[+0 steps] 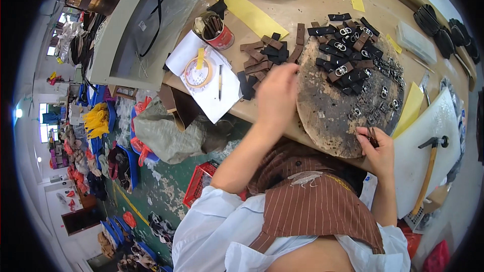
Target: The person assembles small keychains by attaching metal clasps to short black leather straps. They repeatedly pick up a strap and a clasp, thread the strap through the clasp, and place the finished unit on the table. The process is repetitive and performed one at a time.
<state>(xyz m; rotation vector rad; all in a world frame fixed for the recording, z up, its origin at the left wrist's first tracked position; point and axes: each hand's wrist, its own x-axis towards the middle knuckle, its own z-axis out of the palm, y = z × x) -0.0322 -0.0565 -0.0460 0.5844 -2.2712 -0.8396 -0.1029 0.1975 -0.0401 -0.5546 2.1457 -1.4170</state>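
My left hand is smeared by motion at the left edge of a round, worn wooden board. Beside its fingers lie loose brown strap pieces and black strap pieces; whether it holds one cannot be made out. At the board's near right edge, my right hand is closed on a small dark brown piece, its kind unclear. On the board's far half sit black and brown straps fitted with metal buckles. Loose metal buckles are scattered along its right side.
Left of the straps are a red can of strips, white paper, a tape roll and a pen. At right, a hammer lies on a white slab, near yellow sheets and a plastic box.
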